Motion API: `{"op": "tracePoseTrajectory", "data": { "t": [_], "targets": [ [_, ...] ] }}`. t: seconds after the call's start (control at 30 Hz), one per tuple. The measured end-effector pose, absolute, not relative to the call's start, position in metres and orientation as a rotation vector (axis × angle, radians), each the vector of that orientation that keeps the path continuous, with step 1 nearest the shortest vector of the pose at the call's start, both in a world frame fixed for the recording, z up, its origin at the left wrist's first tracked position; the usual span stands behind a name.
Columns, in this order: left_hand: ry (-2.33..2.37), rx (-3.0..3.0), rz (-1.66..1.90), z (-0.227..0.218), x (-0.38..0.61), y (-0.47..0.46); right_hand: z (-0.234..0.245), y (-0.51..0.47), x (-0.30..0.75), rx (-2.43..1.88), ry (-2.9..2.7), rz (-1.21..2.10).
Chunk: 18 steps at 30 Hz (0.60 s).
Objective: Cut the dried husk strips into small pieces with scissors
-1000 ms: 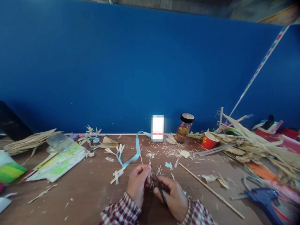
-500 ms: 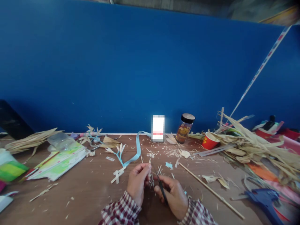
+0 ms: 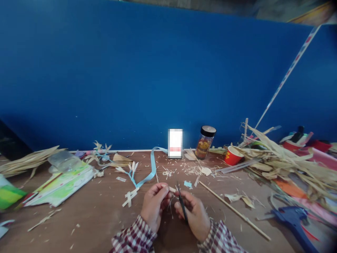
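My left hand [image 3: 154, 203] pinches a small pale strip of dried husk [image 3: 172, 189] between thumb and fingertips. The strip's free end points right, toward my other hand. My right hand [image 3: 194, 214] is closed around slim black scissors [image 3: 182, 203], their tip pointing up and away from me. The blades are beside the strip's end; whether they touch it I cannot make out. Just beyond my left hand lies a small flower-like spray of husk [image 3: 133, 168] on a blue stem, joined to a light blue ribbon [image 3: 152, 167]. Pale crossed strips [image 3: 129, 197] lie to its left.
Husk clippings litter the brown table [image 3: 105, 225]. At the back stand a lidded jar [image 3: 204, 144] and a red paper cup [image 3: 233, 156]. To the right are a thin stick [image 3: 234, 211], a blue glue gun [image 3: 292, 216] and piled husks [image 3: 284, 160]. A painted sheet [image 3: 63, 189] lies left.
The husk strip has turned from upright to pointing right. My right hand has come up slightly, bringing the scissors close to it. The whole view has shifted a little.
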<state>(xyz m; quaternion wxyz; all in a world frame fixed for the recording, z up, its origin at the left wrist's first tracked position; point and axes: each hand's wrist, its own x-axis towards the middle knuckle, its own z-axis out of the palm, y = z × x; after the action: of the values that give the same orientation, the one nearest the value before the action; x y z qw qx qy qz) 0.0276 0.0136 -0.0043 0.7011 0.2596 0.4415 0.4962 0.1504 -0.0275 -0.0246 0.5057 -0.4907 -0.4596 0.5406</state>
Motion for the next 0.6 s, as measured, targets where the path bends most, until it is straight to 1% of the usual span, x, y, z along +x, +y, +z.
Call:
{"op": "tracePoseTrajectory", "data": {
  "t": [0.33, 0.6],
  "targets": [
    [0.896, 0.711, 1.029, -0.0108, 0.0326, 0.0096, -0.0155, -0.0262, 0.1509, -1.167, -0.978, 1.214],
    [0.900, 0.866, 0.963, -0.0143, 0.0308, 0.0100, -0.0210, -0.0269, 0.1521, -1.148, -1.025, 1.217]
  ]
}}
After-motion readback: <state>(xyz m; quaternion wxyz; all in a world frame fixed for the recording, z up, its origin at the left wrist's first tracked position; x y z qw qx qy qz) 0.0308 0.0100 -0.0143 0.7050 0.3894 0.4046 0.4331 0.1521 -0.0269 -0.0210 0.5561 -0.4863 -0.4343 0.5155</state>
